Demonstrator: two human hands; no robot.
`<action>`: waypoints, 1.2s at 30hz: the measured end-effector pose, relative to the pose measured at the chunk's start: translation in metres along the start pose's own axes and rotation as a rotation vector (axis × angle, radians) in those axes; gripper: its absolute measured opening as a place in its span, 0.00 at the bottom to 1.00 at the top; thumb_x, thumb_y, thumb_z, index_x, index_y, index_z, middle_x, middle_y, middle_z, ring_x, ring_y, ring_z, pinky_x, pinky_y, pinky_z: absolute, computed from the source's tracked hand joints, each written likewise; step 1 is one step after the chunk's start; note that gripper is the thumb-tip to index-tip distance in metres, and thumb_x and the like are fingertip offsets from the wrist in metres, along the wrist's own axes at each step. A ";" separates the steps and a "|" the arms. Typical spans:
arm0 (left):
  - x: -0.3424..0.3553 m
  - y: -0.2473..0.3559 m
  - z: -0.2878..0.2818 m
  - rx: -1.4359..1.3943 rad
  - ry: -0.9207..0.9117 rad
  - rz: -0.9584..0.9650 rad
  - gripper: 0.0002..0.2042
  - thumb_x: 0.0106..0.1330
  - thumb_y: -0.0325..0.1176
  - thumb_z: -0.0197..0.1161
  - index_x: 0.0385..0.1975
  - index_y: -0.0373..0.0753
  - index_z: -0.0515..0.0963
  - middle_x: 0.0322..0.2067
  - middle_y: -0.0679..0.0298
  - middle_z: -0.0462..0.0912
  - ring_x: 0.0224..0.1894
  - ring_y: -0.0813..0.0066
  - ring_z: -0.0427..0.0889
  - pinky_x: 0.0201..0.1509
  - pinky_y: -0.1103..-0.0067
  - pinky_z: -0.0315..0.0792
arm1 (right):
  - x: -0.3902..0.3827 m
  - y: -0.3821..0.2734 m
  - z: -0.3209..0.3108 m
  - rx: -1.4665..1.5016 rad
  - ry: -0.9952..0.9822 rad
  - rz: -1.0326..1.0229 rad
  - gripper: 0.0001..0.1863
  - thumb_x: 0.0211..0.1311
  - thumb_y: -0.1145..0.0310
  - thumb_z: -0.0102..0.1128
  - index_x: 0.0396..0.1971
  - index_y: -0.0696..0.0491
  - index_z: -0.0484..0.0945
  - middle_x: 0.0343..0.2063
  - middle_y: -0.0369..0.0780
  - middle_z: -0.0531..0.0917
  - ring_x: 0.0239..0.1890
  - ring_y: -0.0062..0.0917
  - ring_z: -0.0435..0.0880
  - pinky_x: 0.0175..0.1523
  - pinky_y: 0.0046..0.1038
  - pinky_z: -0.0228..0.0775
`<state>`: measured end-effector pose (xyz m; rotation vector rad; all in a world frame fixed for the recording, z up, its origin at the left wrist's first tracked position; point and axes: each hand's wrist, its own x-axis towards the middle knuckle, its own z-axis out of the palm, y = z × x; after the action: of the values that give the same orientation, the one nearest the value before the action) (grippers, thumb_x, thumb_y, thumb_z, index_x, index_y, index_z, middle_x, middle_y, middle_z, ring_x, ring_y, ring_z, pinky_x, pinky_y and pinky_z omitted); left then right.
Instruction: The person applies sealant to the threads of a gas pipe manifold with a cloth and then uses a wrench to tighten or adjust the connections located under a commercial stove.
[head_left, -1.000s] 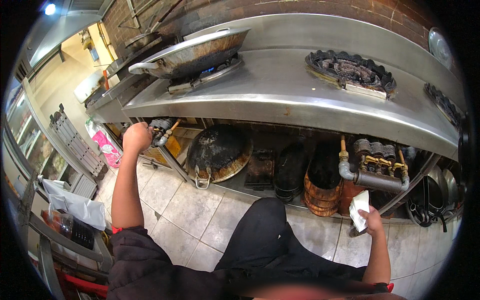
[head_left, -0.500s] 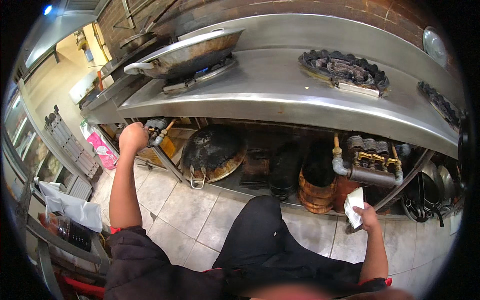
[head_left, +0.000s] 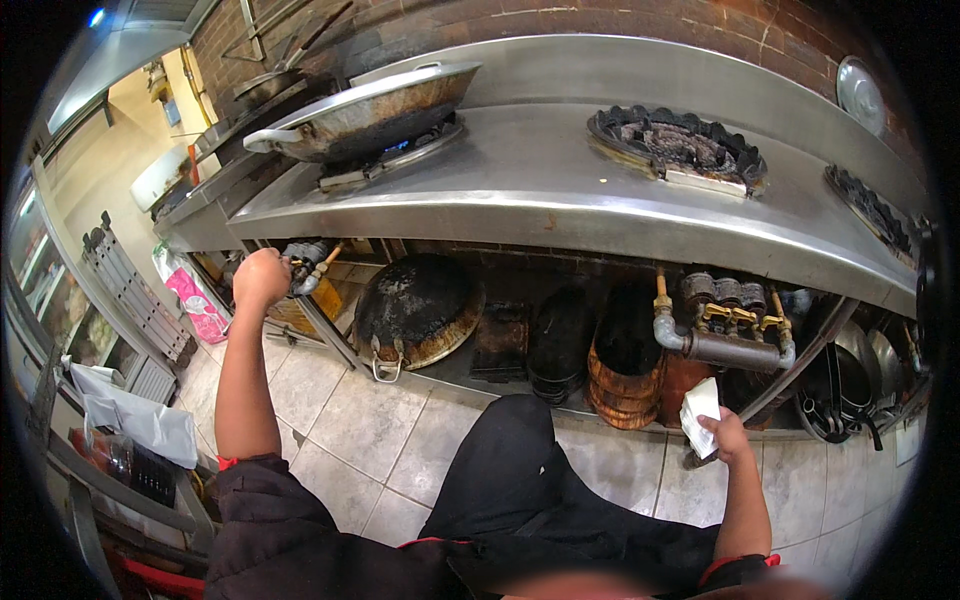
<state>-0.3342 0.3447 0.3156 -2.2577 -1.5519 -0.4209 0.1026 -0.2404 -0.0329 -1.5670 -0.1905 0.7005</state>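
Perhaps the left hand (head_left: 262, 278), mid-left, grip hidden, could jar the gas valve (head_left: 299, 267), flaring the flame (head_left: 401, 146); right hand (head_left: 729, 437) pinches folded tissue (head_left: 699, 413).

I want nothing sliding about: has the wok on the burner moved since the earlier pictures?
No: judged against the burner, the wok hasn't shifted in any direction.

A commercial-style kitchen: steel range (head_left: 440, 215) (big wok (head_left: 370, 122) on one burner (head_left: 408, 156)).

Sheet (head_left: 699, 410) wht; pipe (head_left: 332, 257) yel-brn; L sleeve (head_left: 262, 500) blk, red trim (head_left: 229, 463); bag (head_left: 196, 300) pink & wht.
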 end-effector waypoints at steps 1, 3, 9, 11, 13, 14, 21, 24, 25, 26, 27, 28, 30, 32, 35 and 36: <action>-0.001 0.001 0.000 -0.002 0.001 -0.004 0.15 0.65 0.44 0.53 0.37 0.38 0.80 0.39 0.49 0.82 0.44 0.51 0.80 0.49 0.62 0.73 | 0.001 0.001 0.000 0.005 -0.004 0.001 0.16 0.55 0.77 0.63 0.44 0.59 0.75 0.35 0.39 0.83 0.33 0.25 0.82 0.41 0.28 0.74; -0.002 0.002 -0.002 -0.004 -0.002 -0.013 0.15 0.65 0.44 0.53 0.37 0.38 0.80 0.39 0.49 0.82 0.45 0.51 0.80 0.49 0.62 0.74 | 0.001 0.001 0.000 0.008 -0.012 0.000 0.16 0.55 0.77 0.63 0.44 0.59 0.75 0.35 0.39 0.83 0.33 0.25 0.82 0.40 0.28 0.74; 0.002 0.005 -0.003 0.032 -0.044 -0.026 0.16 0.65 0.44 0.53 0.36 0.37 0.81 0.40 0.50 0.82 0.44 0.51 0.81 0.49 0.62 0.74 | -0.003 -0.002 0.003 -0.008 0.005 -0.011 0.14 0.55 0.77 0.62 0.43 0.60 0.75 0.34 0.39 0.83 0.32 0.24 0.82 0.40 0.27 0.74; 0.004 0.004 -0.002 0.049 -0.038 -0.019 0.16 0.65 0.44 0.52 0.36 0.37 0.81 0.40 0.50 0.82 0.44 0.51 0.81 0.49 0.62 0.74 | -0.004 -0.004 0.004 0.031 -0.021 -0.021 0.13 0.56 0.77 0.62 0.42 0.60 0.76 0.34 0.39 0.83 0.30 0.23 0.82 0.38 0.27 0.73; 0.005 0.003 0.000 0.028 -0.044 -0.028 0.17 0.65 0.44 0.52 0.36 0.37 0.80 0.39 0.49 0.82 0.44 0.51 0.81 0.49 0.62 0.74 | -0.004 -0.004 0.004 -0.023 0.013 -0.021 0.13 0.56 0.77 0.62 0.42 0.60 0.76 0.34 0.38 0.83 0.30 0.23 0.81 0.37 0.26 0.73; 0.005 0.003 0.001 0.029 -0.040 -0.031 0.17 0.65 0.44 0.52 0.36 0.37 0.80 0.39 0.49 0.82 0.44 0.50 0.80 0.49 0.62 0.74 | -0.004 -0.004 0.004 -0.033 0.012 -0.027 0.13 0.56 0.76 0.62 0.42 0.60 0.76 0.34 0.38 0.83 0.30 0.23 0.81 0.37 0.26 0.73; 0.002 0.000 0.004 -0.035 0.002 -0.021 0.16 0.65 0.43 0.52 0.34 0.36 0.79 0.38 0.47 0.81 0.44 0.48 0.80 0.48 0.60 0.73 | -0.002 -0.003 0.002 -0.045 0.014 -0.026 0.13 0.56 0.77 0.62 0.43 0.60 0.76 0.33 0.38 0.83 0.30 0.23 0.81 0.37 0.26 0.73; 0.000 -0.001 0.006 -0.068 0.029 -0.018 0.16 0.65 0.43 0.53 0.33 0.36 0.79 0.37 0.46 0.81 0.43 0.48 0.80 0.48 0.60 0.72 | -0.004 -0.006 0.002 -0.034 0.004 -0.014 0.14 0.55 0.77 0.63 0.43 0.60 0.76 0.34 0.39 0.83 0.31 0.24 0.82 0.38 0.26 0.74; 0.000 -0.002 0.006 -0.074 0.032 -0.016 0.15 0.65 0.43 0.53 0.33 0.36 0.79 0.36 0.46 0.81 0.43 0.48 0.80 0.48 0.60 0.72 | -0.005 -0.007 0.002 -0.013 -0.006 -0.008 0.15 0.55 0.77 0.63 0.44 0.60 0.75 0.34 0.39 0.83 0.32 0.25 0.82 0.39 0.27 0.74; 0.000 -0.002 0.007 -0.072 0.044 -0.008 0.15 0.65 0.43 0.54 0.33 0.36 0.79 0.36 0.46 0.81 0.43 0.48 0.79 0.48 0.60 0.72 | -0.006 -0.008 0.002 0.033 -0.034 -0.009 0.16 0.54 0.77 0.64 0.44 0.60 0.75 0.34 0.39 0.83 0.33 0.26 0.83 0.40 0.28 0.75; 0.000 -0.003 0.007 -0.091 0.038 -0.013 0.15 0.65 0.43 0.54 0.33 0.36 0.79 0.36 0.46 0.81 0.43 0.47 0.79 0.48 0.60 0.72 | -0.006 -0.009 0.003 0.008 -0.016 -0.006 0.16 0.54 0.77 0.64 0.44 0.60 0.75 0.34 0.39 0.83 0.33 0.26 0.83 0.40 0.28 0.75; 0.000 -0.004 0.008 -0.101 0.042 -0.011 0.15 0.65 0.42 0.54 0.33 0.36 0.79 0.36 0.46 0.81 0.43 0.47 0.79 0.47 0.60 0.72 | -0.007 -0.010 0.003 0.008 -0.016 -0.009 0.16 0.55 0.77 0.63 0.44 0.60 0.75 0.34 0.39 0.83 0.32 0.26 0.83 0.40 0.28 0.75; 0.000 -0.005 0.009 -0.109 0.050 -0.003 0.15 0.64 0.42 0.54 0.33 0.36 0.79 0.36 0.46 0.81 0.43 0.47 0.79 0.47 0.60 0.72 | -0.008 -0.011 0.004 0.016 -0.022 -0.011 0.15 0.55 0.77 0.63 0.44 0.60 0.75 0.34 0.39 0.83 0.32 0.25 0.83 0.40 0.27 0.74; 0.001 -0.006 0.010 -0.105 0.058 0.007 0.15 0.64 0.42 0.54 0.33 0.36 0.79 0.36 0.46 0.81 0.43 0.47 0.79 0.47 0.60 0.72 | -0.008 -0.011 0.005 0.047 -0.038 -0.011 0.15 0.56 0.78 0.61 0.44 0.61 0.75 0.35 0.39 0.83 0.32 0.24 0.82 0.40 0.26 0.74; 0.002 -0.007 0.010 -0.082 0.058 0.033 0.15 0.64 0.42 0.54 0.32 0.35 0.79 0.35 0.46 0.81 0.42 0.47 0.79 0.47 0.60 0.72 | -0.009 -0.011 0.006 0.067 -0.043 -0.025 0.15 0.56 0.77 0.62 0.44 0.61 0.75 0.36 0.39 0.83 0.32 0.24 0.82 0.40 0.27 0.74; 0.002 -0.007 0.010 -0.096 0.046 0.031 0.15 0.64 0.42 0.54 0.32 0.35 0.79 0.35 0.46 0.81 0.43 0.47 0.79 0.47 0.60 0.72 | -0.009 -0.011 0.005 0.063 -0.038 -0.020 0.15 0.56 0.77 0.62 0.44 0.61 0.75 0.36 0.39 0.83 0.32 0.24 0.82 0.40 0.27 0.74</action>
<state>-0.3397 0.3536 0.3081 -2.3239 -1.5019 -0.5459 0.0955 -0.2391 -0.0192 -1.4902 -0.2100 0.7138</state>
